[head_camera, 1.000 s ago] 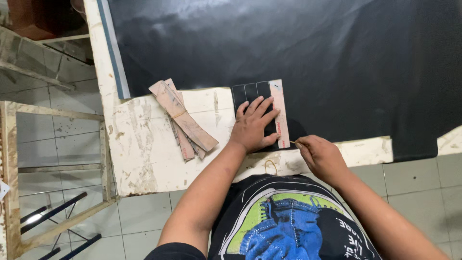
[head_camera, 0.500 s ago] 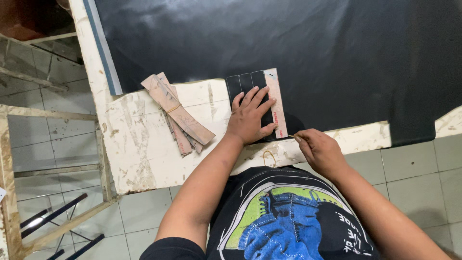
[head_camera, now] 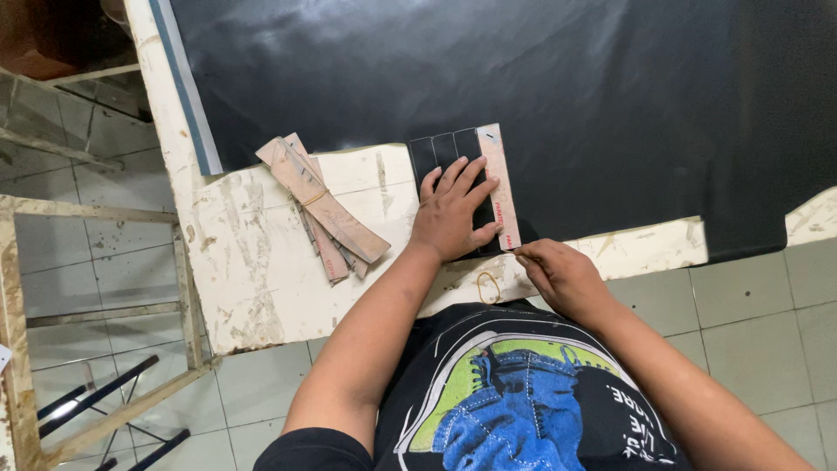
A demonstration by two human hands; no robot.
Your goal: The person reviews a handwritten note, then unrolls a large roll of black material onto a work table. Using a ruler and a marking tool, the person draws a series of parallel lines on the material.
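My left hand [head_camera: 453, 212] lies flat, fingers spread, pressing a long cardboard strip template [head_camera: 497, 174] onto the cut edge of a large black sheet [head_camera: 540, 96]. Narrow black strips [head_camera: 436, 150] lie cut side by side just left of the template. My right hand [head_camera: 562, 277] sits at the template's near end with its fingers closed; whatever it pinches is too small to make out. Both hands rest on the worn white tabletop [head_camera: 261, 279].
A bundle of cardboard strips tied with a rubber band [head_camera: 323, 208] lies left of my hands. A loose rubber band [head_camera: 488, 286] sits near the table's front edge. A wooden frame [head_camera: 105, 314] stands on the tiled floor [head_camera: 750, 296] to the left.
The view has shifted slightly; my right hand has stayed at the template's near end and my left hand keeps pressing the template. Nothing else has visibly moved.
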